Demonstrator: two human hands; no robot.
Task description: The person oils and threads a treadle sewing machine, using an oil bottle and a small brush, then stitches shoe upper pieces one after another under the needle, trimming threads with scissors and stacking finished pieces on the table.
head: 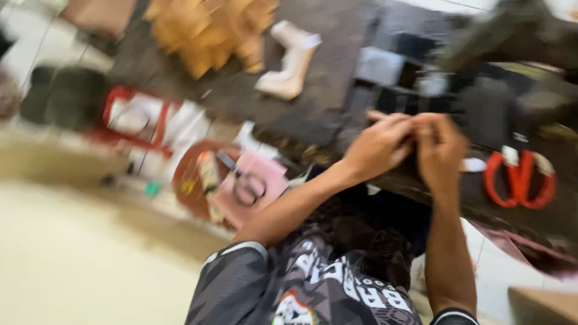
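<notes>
Both hands meet at the near edge of a dark worktable (pixel 325 90), the view heavily blurred by motion. The left hand (pixel 378 146) and the right hand (pixel 441 150) press fingertip to fingertip, fingers curled in and pinched together on something small between them; the blur hides what it is, so I cannot tell what they grip. A thin pale strip (pixel 376 115) shows just above the left knuckles, touching or nearly touching them. Just right of the right hand, on the table's edge, lie red-handled scissors (pixel 519 179) with a small white piece (pixel 474 164) between them and the hand. Farther back on the tabletop, well apart from the hands, sit a pale shoe last (pixel 289 60) and a heap of tan cut pieces (pixel 208 30). Left of the forearms, below the table edge, a pink sheet (pixel 250 183) with a dark ring on it rests over a round reddish-brown stool or tray (pixel 191 174). The lower left is bare pale floor (pixel 78 253), with open room there.
</notes>
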